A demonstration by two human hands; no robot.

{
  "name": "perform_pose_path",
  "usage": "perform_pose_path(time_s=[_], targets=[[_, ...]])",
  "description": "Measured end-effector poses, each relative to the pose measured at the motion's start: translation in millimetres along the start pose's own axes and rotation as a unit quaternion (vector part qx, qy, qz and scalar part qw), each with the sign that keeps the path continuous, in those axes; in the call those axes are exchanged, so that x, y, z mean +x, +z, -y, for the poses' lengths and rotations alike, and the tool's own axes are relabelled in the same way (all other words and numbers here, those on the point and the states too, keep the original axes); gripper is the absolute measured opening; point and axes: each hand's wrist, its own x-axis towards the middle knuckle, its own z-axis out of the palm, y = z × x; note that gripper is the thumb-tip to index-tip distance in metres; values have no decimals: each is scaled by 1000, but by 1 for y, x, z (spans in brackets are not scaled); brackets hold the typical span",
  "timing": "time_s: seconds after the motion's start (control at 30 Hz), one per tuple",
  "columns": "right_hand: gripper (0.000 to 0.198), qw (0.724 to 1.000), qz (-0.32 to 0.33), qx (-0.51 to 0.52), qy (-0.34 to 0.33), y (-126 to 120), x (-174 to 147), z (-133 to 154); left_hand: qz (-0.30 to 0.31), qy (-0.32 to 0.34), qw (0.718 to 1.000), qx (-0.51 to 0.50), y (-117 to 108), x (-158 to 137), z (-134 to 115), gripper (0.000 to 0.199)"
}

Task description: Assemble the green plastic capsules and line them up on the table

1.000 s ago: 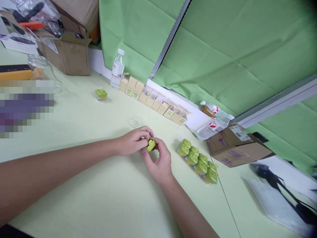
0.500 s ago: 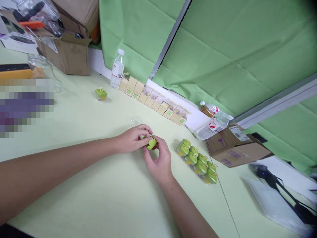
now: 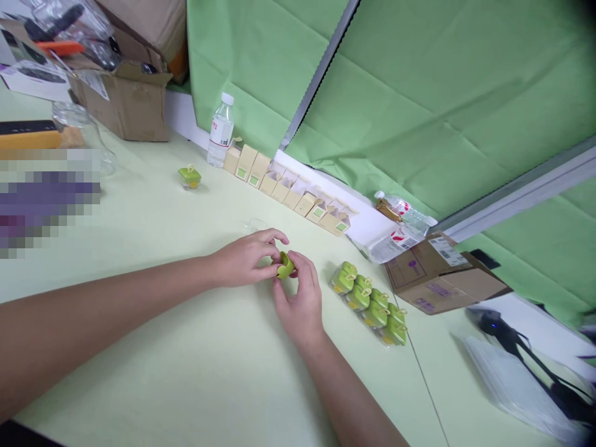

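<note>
Both hands meet over the middle of the table around a small green lid (image 3: 285, 266), held up on its edge. My left hand (image 3: 254, 256) grips it from the left with thumb and bent fingers, which partly cover it. From the right, my right hand (image 3: 302, 297) pinches the rim between thumb and fingers. Just behind my left hand lies a clear plastic cup (image 3: 256, 225), partly hidden by the fingers. To the right of my right hand stand several clear containers with green lids (image 3: 369, 304) in two rows.
One lidded green container (image 3: 190, 177) stands alone at the back left. Behind it are a water bottle (image 3: 220, 130) and a row of small beige boxes (image 3: 284, 189). Cardboard boxes (image 3: 442, 273) and plastic bottles (image 3: 395, 242) line the right back; a glass jar (image 3: 86, 127) is far left.
The green lid has been turned a little between the fingers, showing more of its hollow side. My left fingers have loosened and lifted slightly; the view shifted a touch.
</note>
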Motion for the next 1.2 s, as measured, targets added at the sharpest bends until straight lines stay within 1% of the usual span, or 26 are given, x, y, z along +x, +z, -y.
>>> perform_pose_path(time_s=[0.17,0.27,0.53,0.67,0.77,0.97,1.03,1.1,1.2], targets=[[53,1000,1,-23,7,1,-1,-1,3,64,997,46,-2,-1,0,16],[53,1000,4,-21,5,1,0,0,12,83,994,70,-2,-1,1,17],[54,1000,7,-21,1,0,-1,0,40,62,995,62,0,-2,4,16],[52,1000,-1,-21,14,1,-1,-1,32,64,995,63,1,-1,4,15],[49,1000,-7,-22,18,1,-1,-1,22,73,994,78,2,0,4,15],[47,999,-25,-38,23,1,0,0,-1,120,984,133,3,1,6,15],[46,998,-28,-45,27,1,0,-1,-3,121,983,134,2,0,6,15],[44,998,-33,-44,43,0,2,-4,-7,114,985,128,1,0,5,15],[42,995,-45,-28,90,-1,3,-9,-18,95,988,124,-1,0,4,12]])
